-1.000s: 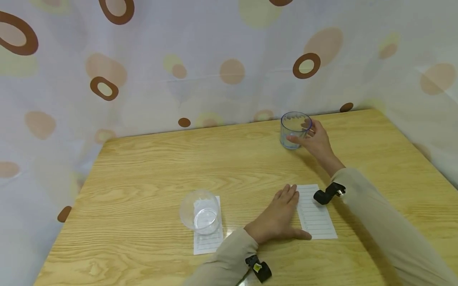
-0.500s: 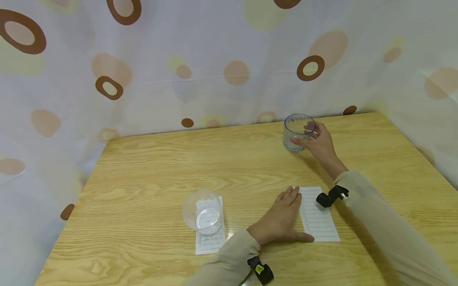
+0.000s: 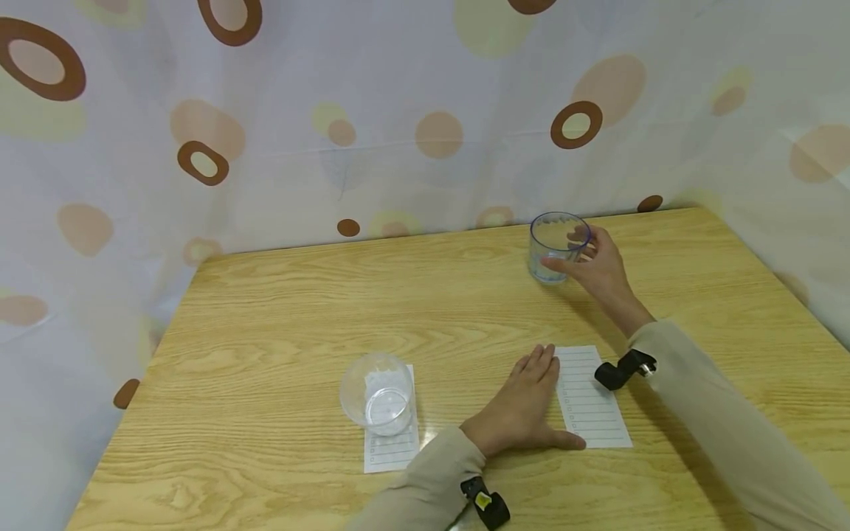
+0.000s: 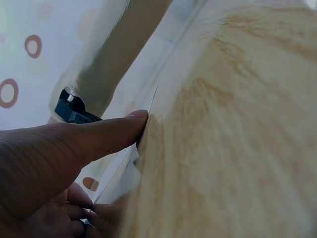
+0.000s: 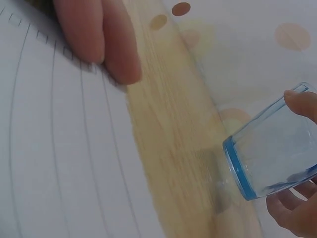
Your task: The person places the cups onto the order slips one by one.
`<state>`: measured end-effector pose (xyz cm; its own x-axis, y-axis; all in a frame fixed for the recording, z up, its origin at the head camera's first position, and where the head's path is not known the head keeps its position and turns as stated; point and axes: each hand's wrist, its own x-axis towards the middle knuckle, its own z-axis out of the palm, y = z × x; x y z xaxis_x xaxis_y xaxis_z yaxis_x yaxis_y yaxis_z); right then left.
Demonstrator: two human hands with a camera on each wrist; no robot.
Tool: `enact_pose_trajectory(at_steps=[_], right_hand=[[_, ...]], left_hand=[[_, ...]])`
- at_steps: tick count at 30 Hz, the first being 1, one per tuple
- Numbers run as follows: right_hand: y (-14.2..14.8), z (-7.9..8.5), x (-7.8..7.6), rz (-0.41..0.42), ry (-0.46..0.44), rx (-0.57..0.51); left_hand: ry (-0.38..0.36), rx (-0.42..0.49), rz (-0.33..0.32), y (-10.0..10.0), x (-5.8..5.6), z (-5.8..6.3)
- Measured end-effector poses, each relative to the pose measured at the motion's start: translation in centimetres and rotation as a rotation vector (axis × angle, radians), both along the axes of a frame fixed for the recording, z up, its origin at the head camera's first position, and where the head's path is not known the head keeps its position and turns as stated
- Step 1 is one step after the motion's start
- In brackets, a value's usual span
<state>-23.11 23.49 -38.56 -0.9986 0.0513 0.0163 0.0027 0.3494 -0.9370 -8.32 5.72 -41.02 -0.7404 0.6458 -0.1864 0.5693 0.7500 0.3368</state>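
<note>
L. hand [image 3: 521, 413]: palm down, fingers straight & side by side, thumb spread well apart; fingertips & thumb at l. edge of r.h. ruled sheet [image 3: 591, 413], thumb tip overlapping nr. corner. R. hand [image 3: 598, 269]: clamped on blue-rimmed cup [image 3: 539, 258], thumb on nr. side, fingers curled round r. side.

Containers: blue-rimmed cup, transp., mouth up, nr. back edge of table [image 3: 265, 317]; cannot tell if base touches the wood. Clear bowl [image 3: 353, 402], transp., mouth up, on l.h. ruled sheet [image 3: 392, 459], which shows thru its wall; well apart from cup.

Markings: both sheets white, printed w/ horiz. lines & col. of small sq. boxes down l. side. Blk. wrist cam [image 3: 488, 505] on l. sleeve [image 3: 425, 487] bears yellow mark, too small to read.
</note>
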Motion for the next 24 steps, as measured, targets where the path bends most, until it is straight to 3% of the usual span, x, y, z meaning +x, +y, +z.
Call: enact_pose_trajectory(at_steps=[24], right_hand=[[0.4, -0.4, 1.7, -0.005, 0.035, 0.000]], left_hand=[[-0.005, 0.028, -0.005, -0.2, -0.2, -0.1]])
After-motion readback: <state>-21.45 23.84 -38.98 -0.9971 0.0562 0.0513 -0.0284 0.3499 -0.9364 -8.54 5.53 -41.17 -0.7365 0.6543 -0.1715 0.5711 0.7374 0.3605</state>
